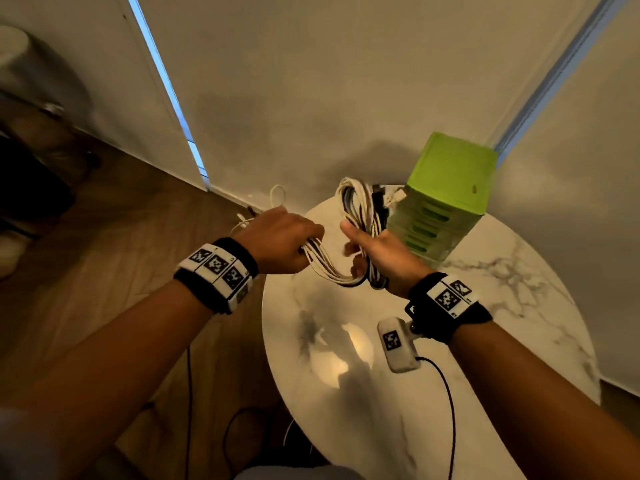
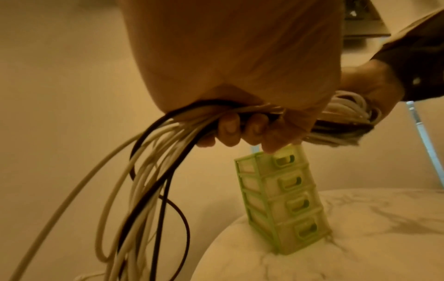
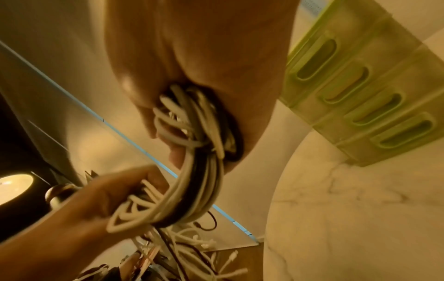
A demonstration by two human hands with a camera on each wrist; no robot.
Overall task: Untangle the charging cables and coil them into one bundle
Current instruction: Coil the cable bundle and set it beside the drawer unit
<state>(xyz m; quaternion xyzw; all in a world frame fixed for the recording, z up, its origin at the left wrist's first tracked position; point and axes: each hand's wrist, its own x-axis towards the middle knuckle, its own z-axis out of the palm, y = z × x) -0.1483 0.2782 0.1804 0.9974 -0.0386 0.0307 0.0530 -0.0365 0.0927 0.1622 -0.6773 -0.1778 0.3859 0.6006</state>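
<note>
Over the near part of a round, glossy marble table [image 1: 485, 341], both hands are holding one bunch of thin, smooth cables [image 1: 332, 268] — mostly white, a few black — sagging in a curve between them. The left hand [image 1: 280, 242] is gripping the strands in a curled fist with loose ends trailing down, while the right hand [image 1: 377, 256] is clutching the looped coil, thumb raised. Farther back, a green plastic drawer tower [image 1: 446, 195] with slotted handles is standing on the table against the pale wall.
</note>
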